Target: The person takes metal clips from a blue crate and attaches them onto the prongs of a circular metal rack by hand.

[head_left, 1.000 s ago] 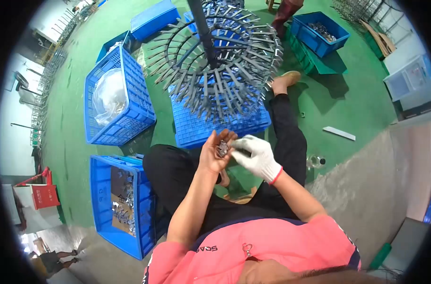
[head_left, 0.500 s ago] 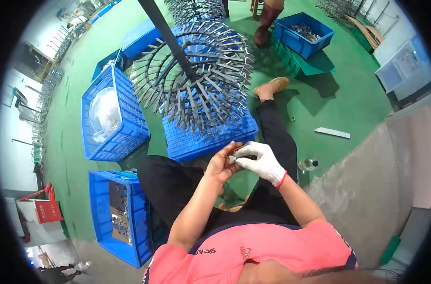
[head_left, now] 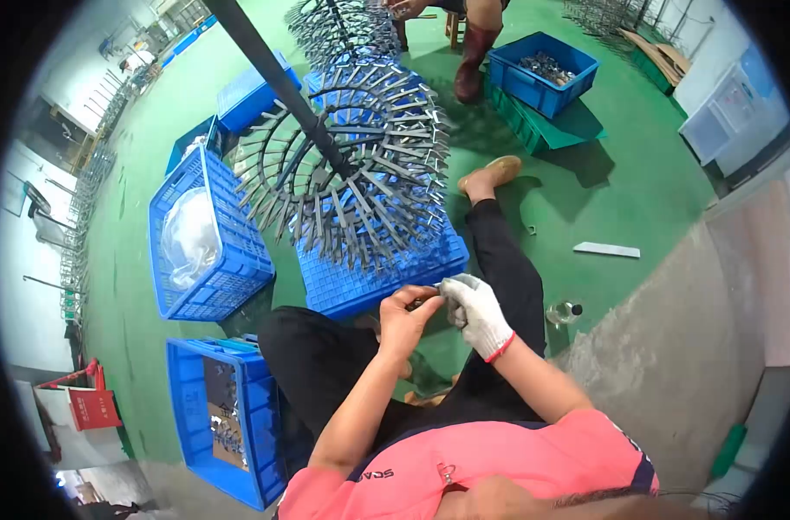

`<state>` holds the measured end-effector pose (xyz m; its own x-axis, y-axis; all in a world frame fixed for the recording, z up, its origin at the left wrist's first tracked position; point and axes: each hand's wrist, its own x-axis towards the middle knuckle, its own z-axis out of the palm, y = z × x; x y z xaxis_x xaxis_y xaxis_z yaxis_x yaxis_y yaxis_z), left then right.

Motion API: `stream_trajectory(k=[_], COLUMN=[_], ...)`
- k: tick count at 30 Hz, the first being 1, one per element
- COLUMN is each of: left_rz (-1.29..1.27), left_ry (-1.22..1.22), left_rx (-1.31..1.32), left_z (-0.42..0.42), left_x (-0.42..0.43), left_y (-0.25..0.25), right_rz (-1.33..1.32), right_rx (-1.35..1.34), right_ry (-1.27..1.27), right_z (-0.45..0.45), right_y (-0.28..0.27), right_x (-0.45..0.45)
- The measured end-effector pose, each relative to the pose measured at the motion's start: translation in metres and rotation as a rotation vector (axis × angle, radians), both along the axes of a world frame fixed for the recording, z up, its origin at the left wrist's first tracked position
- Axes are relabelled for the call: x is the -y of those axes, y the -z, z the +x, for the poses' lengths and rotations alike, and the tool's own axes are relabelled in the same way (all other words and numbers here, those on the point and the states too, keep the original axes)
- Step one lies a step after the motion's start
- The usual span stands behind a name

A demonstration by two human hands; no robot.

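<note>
1. The surface is a green floor (head_left: 642, 199), with a grey bare patch (head_left: 663, 355) at the near right.
2. The left hand (head_left: 402, 325) is bare, its fingers closed on a small metal piece (head_left: 437, 287); the piece's shape is too small to tell.
3. The right hand (head_left: 474, 314) is covered by a white glove, and its curled fingers are closed on the same piece, between the outstretched legs.
4. Beyond the hands, a blue crate (head_left: 328, 286) is set beneath a round metal rack (head_left: 366, 204) of radiating arms, from which a dark pole (head_left: 266, 68) rises at a slant.
5. To the left, a clear bag (head_left: 189, 236) is held in a blue basket (head_left: 240, 238); nearer, metal parts (head_left: 227, 440) and cardboard (head_left: 221, 381) are contained in a blue bin (head_left: 267, 399).
6. On the right, a white strip (head_left: 606, 250) and, nearer, a clear bottle (head_left: 564, 313) are seen on the floor.
7. At the far right, a blue tub (head_left: 546, 97) of metal parts is rested on a green crate (head_left: 520, 126); left of it, a dark red boot (head_left: 472, 68) is worn by another person.
8. Against the left side of the room, a red box (head_left: 94, 409) is seen.
</note>
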<state>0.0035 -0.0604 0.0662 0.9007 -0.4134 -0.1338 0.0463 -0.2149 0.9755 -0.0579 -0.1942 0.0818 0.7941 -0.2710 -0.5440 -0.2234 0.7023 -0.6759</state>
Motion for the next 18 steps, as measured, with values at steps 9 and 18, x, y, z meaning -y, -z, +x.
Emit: stream_trajectory(k=[9, 18], left_rz=[-0.340, -0.454], left_ry=[0.070, -0.336], left_rx=[-0.826, -0.751], left_z=[0.035, 0.072], left_x=[0.002, 0.043], left_y=[-0.003, -0.006], right_rz=[-0.497, -1.367], right_rx=[0.300, 0.212], right_ry=[-0.196, 0.115], right_z=[0.018, 0.061], right_y=[0.006, -0.006], right_x=[0.031, 0.041])
